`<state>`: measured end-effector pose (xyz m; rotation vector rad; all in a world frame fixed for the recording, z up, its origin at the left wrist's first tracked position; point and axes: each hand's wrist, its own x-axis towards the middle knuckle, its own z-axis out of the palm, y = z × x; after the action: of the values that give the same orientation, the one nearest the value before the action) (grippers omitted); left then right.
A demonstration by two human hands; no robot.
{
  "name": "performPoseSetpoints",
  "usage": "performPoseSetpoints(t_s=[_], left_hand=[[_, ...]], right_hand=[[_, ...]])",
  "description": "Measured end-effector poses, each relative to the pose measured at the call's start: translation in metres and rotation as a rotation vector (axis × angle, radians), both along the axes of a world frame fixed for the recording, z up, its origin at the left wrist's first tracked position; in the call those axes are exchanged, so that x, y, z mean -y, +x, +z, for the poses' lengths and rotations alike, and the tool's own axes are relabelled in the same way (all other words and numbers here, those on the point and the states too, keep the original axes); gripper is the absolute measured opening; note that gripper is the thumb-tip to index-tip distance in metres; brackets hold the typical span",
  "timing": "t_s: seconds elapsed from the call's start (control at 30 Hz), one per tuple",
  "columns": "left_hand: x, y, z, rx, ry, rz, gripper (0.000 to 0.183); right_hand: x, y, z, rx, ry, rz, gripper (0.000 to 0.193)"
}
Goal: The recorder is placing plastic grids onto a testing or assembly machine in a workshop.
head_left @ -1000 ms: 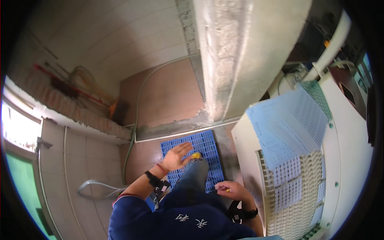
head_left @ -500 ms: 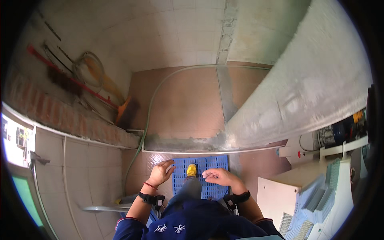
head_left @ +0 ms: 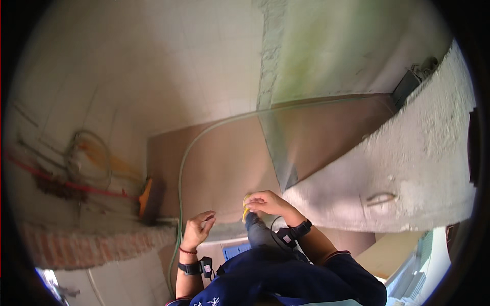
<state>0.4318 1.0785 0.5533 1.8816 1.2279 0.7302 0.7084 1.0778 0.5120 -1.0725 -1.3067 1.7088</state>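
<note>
My left hand point(head_left: 198, 231) hangs in the air with its fingers loosely bent and the thumb apart. Nothing is in it. It is nearest the green hose point(head_left: 180, 196) on the floor, without touching it. My right hand point(head_left: 267, 202) is held out ahead of my body, its fingers half curled and holding nothing. Beneath it a yellow shoe point(head_left: 245, 209) shows in part, on my forward leg in grey trousers. A black strap with a small device point(head_left: 205, 266) is on my left wrist, beside a red bracelet point(head_left: 188, 251). The right wrist carries a similar strap point(head_left: 305, 227).
A brush with an orange head point(head_left: 145, 198) and a red pole point(head_left: 87, 187) leans at the left, near a coiled hose point(head_left: 108, 168). Rough brickwork point(head_left: 97, 247) edges the left; a plastered wall point(head_left: 352, 199) stands right. Part of a blue pallet point(head_left: 236, 250) shows near my body.
I have stepped forward off the blue pallet, and my shoe is now at the passage through the wall. More of the far floor shows. Both hands stay empty.
</note>
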Motion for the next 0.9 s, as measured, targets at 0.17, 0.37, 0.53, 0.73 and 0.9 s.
performPoseSetpoints(t_s=[0.17, 0.37, 0.53, 0.73, 0.9], left_hand=[[-0.134, 0.023, 0.014, 0.118, 0.046, 0.145, 0.018], [-0.256, 0.047, 0.030, 0.244, -0.052, 0.251, 0.019], [-0.384, 0.106, 0.031, 0.345, -0.115, 0.231, 0.022], [-0.575, 0.253, 0.021, 0.316, -0.125, -0.057, 0.020], [-0.667, 0.464, 0.035, 0.198, -0.150, -0.518, 0.013]], right_hand=[[-0.146, 0.044, 0.023, 0.005, 0.124, -0.045, 0.021], [-0.276, 0.100, 0.042, 0.222, 0.330, -0.118, 0.022], [-0.350, 0.199, 0.028, 0.066, 0.141, -0.247, 0.024], [-0.387, 0.339, 0.020, 0.092, -0.076, -0.737, 0.022], [-0.367, 0.425, 0.044, 0.083, -0.079, -1.153, 0.020]])
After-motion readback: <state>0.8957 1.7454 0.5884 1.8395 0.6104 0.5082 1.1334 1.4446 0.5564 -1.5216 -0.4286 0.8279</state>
